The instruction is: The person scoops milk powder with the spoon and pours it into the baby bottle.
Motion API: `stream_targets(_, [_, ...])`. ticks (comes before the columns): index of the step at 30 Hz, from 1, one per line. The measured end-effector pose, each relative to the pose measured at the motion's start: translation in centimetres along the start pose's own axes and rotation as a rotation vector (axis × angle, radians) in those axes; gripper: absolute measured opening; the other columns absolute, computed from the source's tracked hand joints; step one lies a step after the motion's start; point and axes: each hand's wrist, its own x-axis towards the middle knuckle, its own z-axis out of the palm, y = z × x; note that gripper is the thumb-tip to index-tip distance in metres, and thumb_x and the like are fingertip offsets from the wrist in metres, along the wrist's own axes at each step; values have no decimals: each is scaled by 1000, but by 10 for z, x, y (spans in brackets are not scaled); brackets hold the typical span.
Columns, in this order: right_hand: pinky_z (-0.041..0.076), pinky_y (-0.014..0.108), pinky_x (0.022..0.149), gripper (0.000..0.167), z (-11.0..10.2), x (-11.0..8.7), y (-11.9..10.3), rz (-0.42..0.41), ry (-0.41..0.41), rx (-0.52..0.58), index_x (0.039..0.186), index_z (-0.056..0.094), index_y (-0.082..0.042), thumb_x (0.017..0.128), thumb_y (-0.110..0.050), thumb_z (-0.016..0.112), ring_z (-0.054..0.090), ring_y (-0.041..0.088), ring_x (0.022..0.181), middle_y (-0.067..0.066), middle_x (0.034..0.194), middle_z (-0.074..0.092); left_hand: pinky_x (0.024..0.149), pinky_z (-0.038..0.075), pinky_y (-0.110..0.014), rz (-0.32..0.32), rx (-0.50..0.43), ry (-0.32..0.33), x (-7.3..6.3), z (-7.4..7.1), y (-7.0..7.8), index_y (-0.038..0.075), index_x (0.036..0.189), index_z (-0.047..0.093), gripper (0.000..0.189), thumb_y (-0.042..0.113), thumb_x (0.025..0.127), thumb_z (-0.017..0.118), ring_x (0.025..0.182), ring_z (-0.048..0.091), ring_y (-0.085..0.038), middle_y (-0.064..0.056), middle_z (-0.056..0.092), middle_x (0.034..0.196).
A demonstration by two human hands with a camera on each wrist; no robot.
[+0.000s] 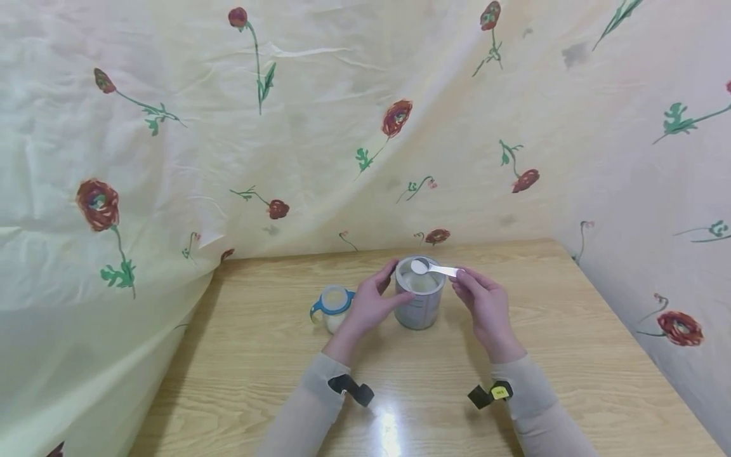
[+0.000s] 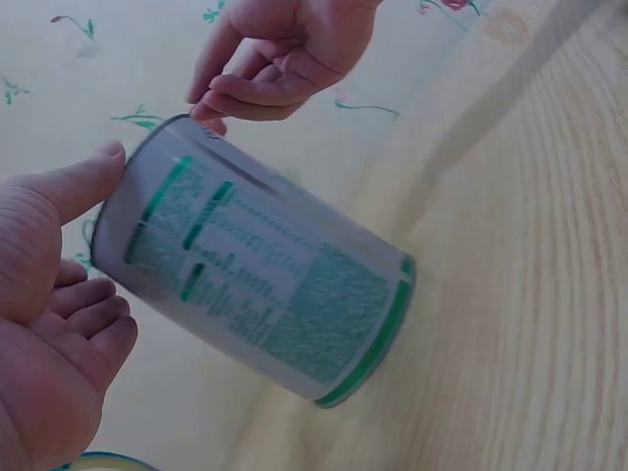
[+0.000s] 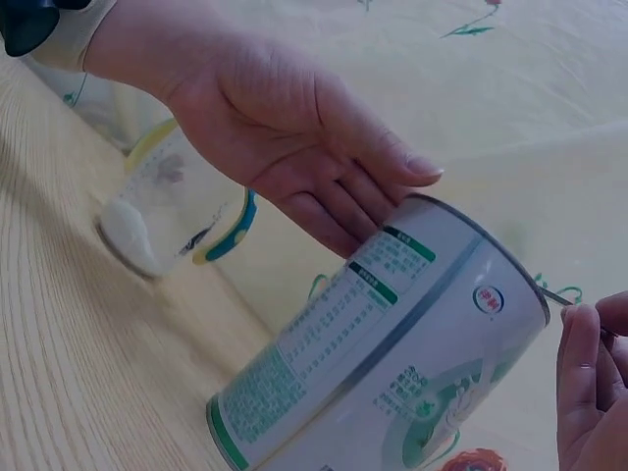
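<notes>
A tin can (image 1: 419, 314) with a printed green and white label (image 3: 422, 392) stands open-topped on the table, pale powder inside. My left hand (image 1: 368, 308) holds its left side near the rim, thumb toward the front and fingers toward the back. Above the opening is a measuring spoon (image 1: 442, 270) heaped with white powder; my right hand (image 1: 485, 304) pinches the end of its handle from the right. Left of the can, partly behind my left hand, stands a clear cup (image 1: 333, 317) with a blue collar and side handles. White powder lies at the cup's bottom (image 3: 128, 234).
The wooden table (image 1: 257, 368) carries the can and cup. A flowered cloth (image 1: 320, 127) hangs behind the table and along both sides. Each wrist wears a small dark camera mount over its sleeve.
</notes>
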Motion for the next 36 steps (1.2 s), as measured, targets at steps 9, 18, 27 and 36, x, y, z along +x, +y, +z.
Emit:
stream_targets(9, [61, 19, 88, 12, 14, -8, -6, 24, -3, 95, 97, 83, -16, 103, -9, 74, 74, 6, 80, 0, 89, 80, 125, 35, -37, -10, 25, 68, -15, -26, 13, 23, 165, 43, 83, 33, 95, 85, 153, 42, -20, 11, 41, 168])
stream_targets(18, [59, 21, 95, 12, 28, -15, -9, 47, -44, 105, 99, 82, -15, 104, -12, 72, 74, 8, 88, 1, 94, 80, 127, 31, -33, 124, -53, 159, -51, -76, 3, 13, 164, 44, 76, 12, 97, 81, 156, 37, -21, 1, 41, 169])
stream_targets(27, [59, 22, 96, 17, 39, -19, -10, 37, -86, 104, 102, 84, -15, 105, -7, 69, 75, 7, 91, 0, 97, 81, 124, 32, -26, 100, -44, 187, -66, -111, -26, 12, 162, 48, 70, 10, 99, 79, 157, 35, -17, 1, 43, 168])
stream_targets(36, [61, 24, 92, 16, 62, -30, -8, -3, -93, 104, 106, 84, -12, 103, -3, 72, 77, 9, 88, 3, 99, 80, 127, 31, -42, 17, 21, 116, -74, -125, -55, 7, 161, 48, 74, 14, 96, 83, 154, 39, -28, -6, 47, 165])
